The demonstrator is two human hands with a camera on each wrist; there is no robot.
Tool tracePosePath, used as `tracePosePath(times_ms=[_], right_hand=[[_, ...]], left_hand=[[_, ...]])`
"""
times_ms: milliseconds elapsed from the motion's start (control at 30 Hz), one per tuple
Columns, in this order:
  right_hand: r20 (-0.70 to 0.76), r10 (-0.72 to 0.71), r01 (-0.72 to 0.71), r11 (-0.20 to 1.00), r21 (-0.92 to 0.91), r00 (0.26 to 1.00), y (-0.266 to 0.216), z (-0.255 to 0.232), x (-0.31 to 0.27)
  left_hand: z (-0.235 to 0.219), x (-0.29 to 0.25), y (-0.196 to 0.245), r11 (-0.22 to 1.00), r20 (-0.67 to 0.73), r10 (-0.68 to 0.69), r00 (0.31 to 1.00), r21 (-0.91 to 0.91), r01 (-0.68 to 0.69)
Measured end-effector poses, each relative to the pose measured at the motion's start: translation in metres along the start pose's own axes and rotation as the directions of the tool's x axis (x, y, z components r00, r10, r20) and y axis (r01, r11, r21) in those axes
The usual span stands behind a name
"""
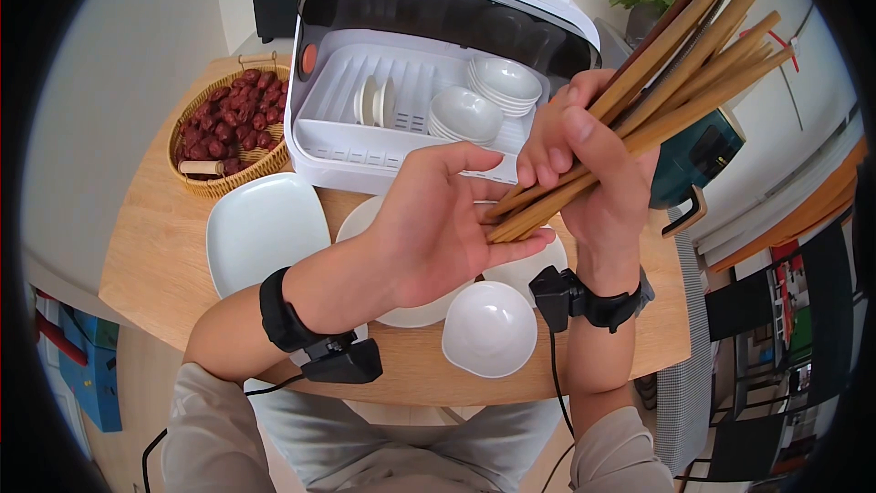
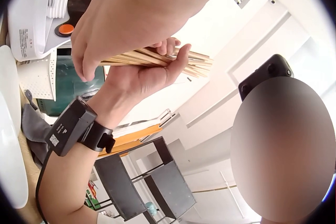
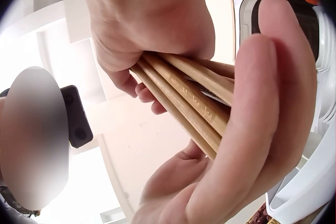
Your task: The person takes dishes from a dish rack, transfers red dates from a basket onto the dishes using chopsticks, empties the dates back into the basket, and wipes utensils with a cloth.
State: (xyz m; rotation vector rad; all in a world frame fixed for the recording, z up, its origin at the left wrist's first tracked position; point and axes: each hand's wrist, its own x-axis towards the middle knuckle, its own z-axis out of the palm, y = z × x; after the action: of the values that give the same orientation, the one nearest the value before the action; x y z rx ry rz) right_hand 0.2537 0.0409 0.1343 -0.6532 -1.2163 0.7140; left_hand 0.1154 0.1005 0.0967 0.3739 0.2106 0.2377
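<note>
In the head view, a bundle of wooden chopsticks (image 1: 669, 38), mostly light brown with a dark reddish one among them, slants up to the right. My right hand (image 1: 602, 169) grips it around the lower part. My left hand (image 1: 429, 228) is under the lower ends, palm up, with its extended fingers touching them. The right wrist view brings the chopsticks (image 3: 184, 91) close up, with engraved characters on one. Below the hands, a white bowl (image 1: 491, 329) stands near the table's front edge, beside white plates (image 1: 265, 228) partly covered by the left forearm.
Behind the hands stands a white dish cabinet (image 1: 347, 164) with its lid raised, holding stacked bowls (image 1: 465, 114) and small upright dishes (image 1: 366, 102). A wicker basket (image 1: 246, 181) of dried red dates is at the left. A dark green appliance (image 1: 684, 164) sits at the right.
</note>
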Motion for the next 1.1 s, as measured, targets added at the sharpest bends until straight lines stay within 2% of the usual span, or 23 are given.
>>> tracePosePath(times_ms=[33, 100, 200, 267, 400, 433, 467, 500, 533, 600, 667, 733, 767, 800, 867, 933, 967, 1000, 1033, 1067, 1100], right_hand=[[0.006, -0.009, 0.009, 1.000, 0.001, 1.000, 0.001, 0.001, 0.000], [0.012, -0.015, 0.015, 1.000, 0.002, 1.000, 0.002, -0.001, 0.000], [0.070, -0.012, 0.017, 0.997, -0.078, 0.997, 0.005, -0.004, 0.003], [0.122, 0.102, -0.106, 0.994, 0.023, 0.987, 0.007, -0.004, 0.002], [0.136, 0.145, -0.158, 0.984, 0.084, 0.980, 0.010, -0.005, 0.003], [0.127, 0.147, -0.138, 0.988, -0.073, 0.981, 0.013, -0.004, 0.002], [0.118, 0.147, -0.117, 0.966, -0.229, 0.982, 0.016, -0.003, 0.001], [0.116, 0.148, -0.118, 0.966, -0.230, 0.982, 0.016, -0.002, 0.001], [0.141, 0.153, -0.120, 0.969, -0.218, 0.978, 0.017, -0.001, 0.002], [0.168, 0.158, -0.122, 0.971, -0.205, 0.973, 0.017, -0.001, 0.003], [-0.029, 0.174, -0.175, 0.983, -0.061, 0.984, 0.012, -0.003, 0.002], [-0.190, 0.051, -0.084, 0.983, -0.165, 0.980, -0.001, -0.024, 0.010], [-0.325, -0.064, -0.032, 0.958, -0.284, 0.943, -0.009, -0.039, 0.015], [-0.437, -0.191, -0.001, 0.915, -0.403, 0.879, -0.018, -0.055, 0.019], [-0.562, -0.350, -0.102, 0.777, -0.621, 0.749, -0.036, -0.088, 0.022], [-0.593, -0.239, -0.456, 0.445, -0.770, 0.768, -0.057, -0.122, 0.014], [-0.596, -0.240, -0.459, 0.444, -0.770, 0.767, -0.058, -0.135, 0.011], [-0.629, -0.152, -0.614, 0.136, -0.777, 0.762, -0.056, -0.147, 0.006], [-0.680, -0.075, -0.679, -0.195, -0.708, 0.730, -0.052, -0.156, 0.001], [-0.684, -0.074, -0.683, -0.195, -0.704, 0.725, -0.045, -0.163, -0.001], [-0.726, 0.074, -0.671, -0.325, -0.666, 0.684, -0.037, -0.168, 0.000]], left_hand=[[0.000, 0.000, -0.001, 1.000, 0.000, 0.001, 1.000, -0.001, -0.001], [0.000, 0.001, -0.002, 0.994, 0.015, 0.100, 0.995, 0.046, -0.100], [-0.003, 0.001, 0.002, 0.992, 0.027, 0.092, 0.995, 0.087, -0.094], [-0.003, 0.000, 0.004, 0.988, 0.034, 0.115, 0.993, 0.103, -0.118], [0.003, -0.005, 0.004, 0.986, 0.012, 0.118, 0.993, 0.116, -0.119], [-0.006, -0.002, 0.007, 0.986, 0.012, 0.117, 0.993, 0.115, -0.118], [-0.021, 0.002, 0.011, 0.991, 0.221, 0.113, 0.969, 0.051, -0.128], [-0.022, 0.002, 0.014, 0.992, 0.420, 0.117, 0.900, -0.013, -0.123], [-0.021, 0.001, 0.012, 0.992, 0.420, 0.116, 0.900, -0.014, -0.122], [-0.009, -0.005, 0.008, 0.988, 0.140, 0.142, 0.980, 0.034, -0.148], [-0.003, -0.005, 0.008, 0.988, 0.129, 0.127, 0.984, 0.069, -0.136], [0.003, -0.008, 0.008, 0.988, 0.121, 0.101, 0.987, 0.106, -0.115], [0.005, -0.011, 0.008, 0.960, 0.029, 0.212, 0.977, 0.179, -0.214], [0.006, -0.014, 0.009, 0.917, -0.054, 0.326, 0.944, 0.259, -0.302], [0.004, -0.018, 0.016, 0.894, -0.016, 0.361, 0.933, 0.291, -0.341], [0.003, -0.021, 0.021, 0.855, 0.098, 0.389, 0.916, 0.332, -0.399], [0.005, -0.023, 0.023, 0.853, 0.109, 0.396, 0.912, 0.323, -0.410], [0.006, -0.025, 0.024, 0.854, 0.108, 0.393, 0.913, 0.324, -0.406], [0.009, -0.027, 0.025, 0.853, 0.108, 0.400, 0.910, 0.318, -0.413], [0.009, -0.028, 0.026, 0.852, 0.108, 0.408, 0.907, 0.312, -0.420], [0.007, -0.027, 0.027, 0.848, 0.144, 0.402, 0.904, 0.313, -0.427]])
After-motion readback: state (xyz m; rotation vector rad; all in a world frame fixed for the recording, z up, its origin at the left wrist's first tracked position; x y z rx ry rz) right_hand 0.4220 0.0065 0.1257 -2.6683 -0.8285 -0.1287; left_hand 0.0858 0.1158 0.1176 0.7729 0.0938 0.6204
